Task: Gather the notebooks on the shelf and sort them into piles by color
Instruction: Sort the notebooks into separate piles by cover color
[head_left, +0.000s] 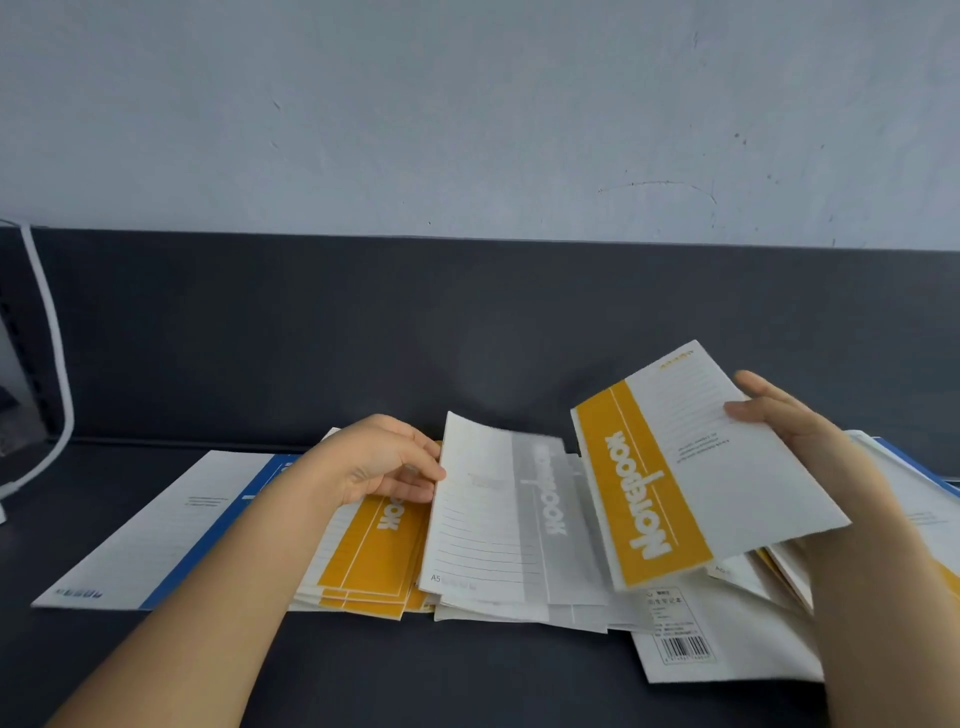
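Note:
My right hand (784, 415) holds a yellow-banded white notebook (691, 467) lifted and tilted above the shelf, thumb on its cover. My left hand (379, 462) pinches the left edge of a grey-banded notebook (493, 514) that lies on top of a grey pile (561, 608). Left of it sits a pile of yellow-banded notebooks (369, 561), partly under my left hand. A blue-banded notebook (156, 530) lies flat at the far left. Under my right arm are more loose notebooks, one face down with a barcode (685, 649).
The dark shelf surface (415, 675) runs to a dark back panel (363, 322) below a pale wall. A white cable (52, 332) hangs at the left edge. A blue-edged notebook (914, 462) pokes out behind my right wrist.

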